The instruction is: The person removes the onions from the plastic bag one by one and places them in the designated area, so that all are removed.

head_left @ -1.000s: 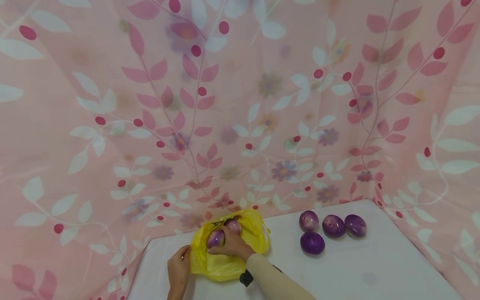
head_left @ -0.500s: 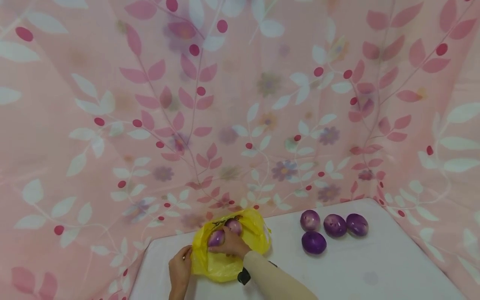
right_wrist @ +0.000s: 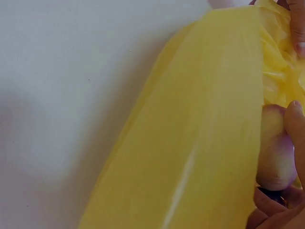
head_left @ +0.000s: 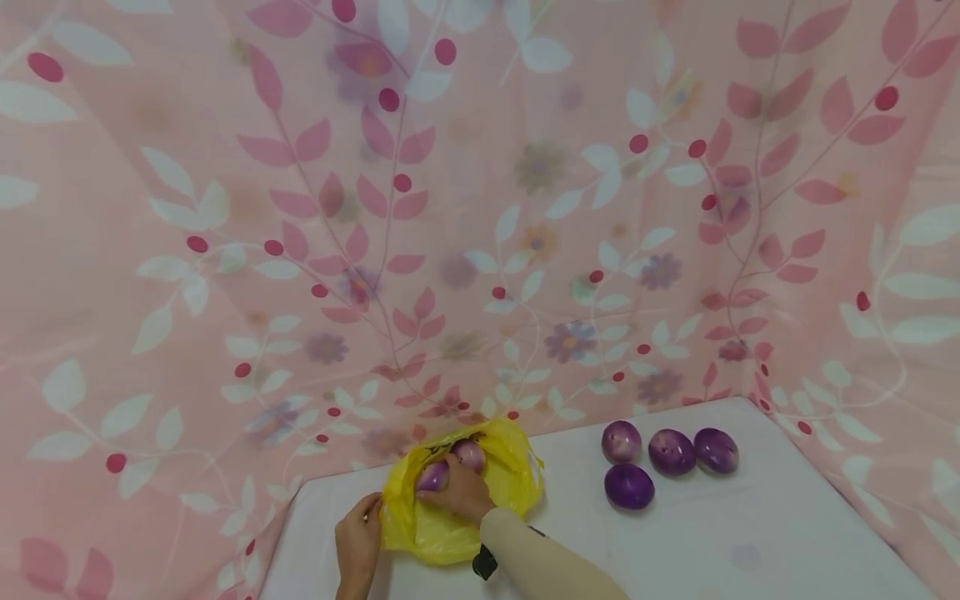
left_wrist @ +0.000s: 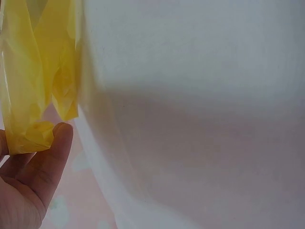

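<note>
A yellow plastic bag (head_left: pixel 519 477) lies on the table with its mouth spread open. My left hand (head_left: pixel 357 537) pinches the left edge of the bag; in the left wrist view the bag's corner (left_wrist: pixel 35 138) sits between thumb and fingers. My right hand (head_left: pixel 463 493) reaches into the mouth and grips a glossy purple egg-shaped vegetable (head_left: pixel 431 477), thumb on one side and fingers on the other. A second purple vegetable (head_left: pixel 471 455) lies just behind it in the bag. The right wrist view shows the held one's pale side (right_wrist: pixel 275 152), partly hidden by the bag wall.
Several similar purple vegetables stand together right of the bag, among them a dark one (head_left: pixel 629 487) and a paler one (head_left: pixel 621 442). A white cloth covers the table (head_left: pixel 690 542). Behind it hangs a pink floral curtain (head_left: pixel 480 250).
My right forearm shifts slightly left, its hand staying on the same vegetable in the bag. The left hand keeps its hold on the bag's edge. The head view moves slightly.
</note>
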The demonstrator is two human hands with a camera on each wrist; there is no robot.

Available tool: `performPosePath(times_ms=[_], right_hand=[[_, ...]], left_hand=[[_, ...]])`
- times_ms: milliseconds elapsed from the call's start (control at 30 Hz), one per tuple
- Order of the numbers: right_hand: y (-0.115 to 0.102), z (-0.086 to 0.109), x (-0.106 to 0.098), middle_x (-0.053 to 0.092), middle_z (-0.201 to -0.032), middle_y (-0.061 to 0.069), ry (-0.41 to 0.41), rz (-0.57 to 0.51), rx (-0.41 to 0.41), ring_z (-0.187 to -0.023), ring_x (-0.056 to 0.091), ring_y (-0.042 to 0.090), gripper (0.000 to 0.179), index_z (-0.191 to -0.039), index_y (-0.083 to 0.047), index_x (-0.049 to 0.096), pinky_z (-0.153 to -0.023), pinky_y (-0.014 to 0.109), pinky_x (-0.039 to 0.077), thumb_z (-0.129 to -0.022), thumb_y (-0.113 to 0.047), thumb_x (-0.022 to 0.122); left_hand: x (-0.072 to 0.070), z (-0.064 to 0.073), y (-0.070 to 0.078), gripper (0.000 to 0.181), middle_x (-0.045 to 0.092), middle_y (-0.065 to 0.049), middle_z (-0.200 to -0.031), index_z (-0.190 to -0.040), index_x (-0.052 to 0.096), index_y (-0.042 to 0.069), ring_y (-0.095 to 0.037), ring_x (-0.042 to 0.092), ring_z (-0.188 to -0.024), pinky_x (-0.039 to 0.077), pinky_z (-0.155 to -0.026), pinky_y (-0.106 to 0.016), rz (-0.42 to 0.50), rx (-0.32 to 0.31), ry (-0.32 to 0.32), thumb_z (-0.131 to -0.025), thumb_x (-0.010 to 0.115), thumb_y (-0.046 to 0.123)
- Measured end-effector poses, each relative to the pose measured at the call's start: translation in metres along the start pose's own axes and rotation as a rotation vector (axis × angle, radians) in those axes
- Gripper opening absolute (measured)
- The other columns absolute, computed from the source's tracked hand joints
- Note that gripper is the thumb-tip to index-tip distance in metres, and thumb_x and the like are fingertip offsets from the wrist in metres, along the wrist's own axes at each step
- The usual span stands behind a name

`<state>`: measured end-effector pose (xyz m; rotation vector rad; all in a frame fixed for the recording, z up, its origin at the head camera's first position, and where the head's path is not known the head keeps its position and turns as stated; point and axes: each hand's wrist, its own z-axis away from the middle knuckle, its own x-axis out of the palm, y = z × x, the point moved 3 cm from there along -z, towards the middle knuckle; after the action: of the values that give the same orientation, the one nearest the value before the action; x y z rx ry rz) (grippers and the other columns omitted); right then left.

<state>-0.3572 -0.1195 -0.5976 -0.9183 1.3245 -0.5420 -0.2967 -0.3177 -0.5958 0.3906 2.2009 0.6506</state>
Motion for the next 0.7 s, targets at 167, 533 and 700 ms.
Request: performPosePath(times_ms=[167, 533, 700], right_hand=[[-0.0003, 0.0008, 0.0011, 0.062, -0.12, 0.01, 0.049, 0.002, -0.005, -0.106, 0.061, 0.032, 0.075, -0.134, -0.009, 0.05, -0.094, 0.052, 0.048, -0.079, -0.049, 0.08], [-0.0036, 0.002, -0.0008, 0.061, -0.119, 0.008, -0.006, 0.019, -0.011, -0.106, 0.062, 0.03, 0.073, -0.135, -0.01, 0.048, -0.093, 0.05, 0.05, -0.081, -0.048, 0.079], [-0.007, 0.0032, -0.0062, 0.061, -0.122, 0.011, -0.032, 0.034, -0.037, -0.108, 0.061, 0.031, 0.076, -0.136, -0.007, 0.048, -0.093, 0.05, 0.049, -0.08, -0.048, 0.079]], left_hand=[[0.0004, -0.0007, 0.0007, 0.009, 0.074, -0.012, -0.085, -0.093, 0.077, 0.002, -0.023, 0.068, -0.07, 0.053, -0.057, -0.036, 0.01, -0.005, -0.013, -0.086, 0.072, -0.002], [0.0016, 0.001, -0.0013, 0.009, 0.074, -0.012, -0.086, -0.094, 0.077, 0.002, -0.023, 0.068, -0.072, 0.054, -0.061, -0.039, 0.013, -0.024, -0.022, -0.088, 0.071, -0.001], [0.0012, 0.0008, 0.0002, 0.009, 0.074, -0.012, -0.086, -0.093, 0.077, 0.002, -0.025, 0.07, -0.074, 0.055, -0.062, -0.043, 0.015, -0.001, -0.01, -0.087, 0.071, -0.001]])
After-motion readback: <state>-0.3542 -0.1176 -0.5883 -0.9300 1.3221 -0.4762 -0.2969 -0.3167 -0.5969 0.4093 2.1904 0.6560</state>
